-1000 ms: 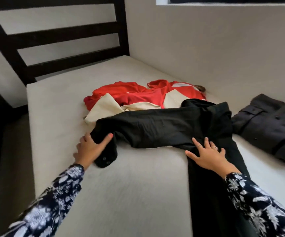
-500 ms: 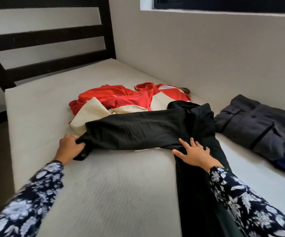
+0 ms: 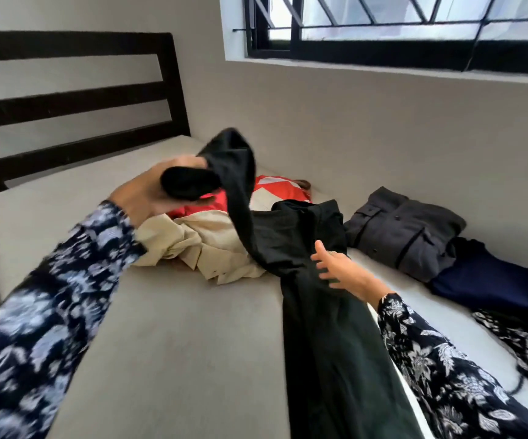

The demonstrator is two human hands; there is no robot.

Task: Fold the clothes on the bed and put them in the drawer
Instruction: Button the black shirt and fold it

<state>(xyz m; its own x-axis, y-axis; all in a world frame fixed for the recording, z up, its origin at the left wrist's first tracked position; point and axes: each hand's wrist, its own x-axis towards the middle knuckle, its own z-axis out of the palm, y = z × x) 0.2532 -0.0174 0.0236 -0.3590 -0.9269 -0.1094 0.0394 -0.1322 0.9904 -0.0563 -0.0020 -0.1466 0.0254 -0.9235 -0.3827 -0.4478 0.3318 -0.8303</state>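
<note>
**Black shirt: sleeve lifted, body pinned**

The black shirt (image 3: 316,305) lies lengthwise down the bed (image 3: 167,337), its long axis running from you toward the wall. Your left hand (image 3: 148,191) is clamped on the sleeve cuff, raised above the cream garment (image 3: 205,242) and red garment (image 3: 275,188), left of the shirt's body. Your right hand (image 3: 338,270) rests flat with fingers spread on the shirt's middle. The fold line sits just beside your right hand, so the sleeve likely needs to travel rightward across it. A folded grey shirt (image 3: 405,229) waits farther right.
</note>
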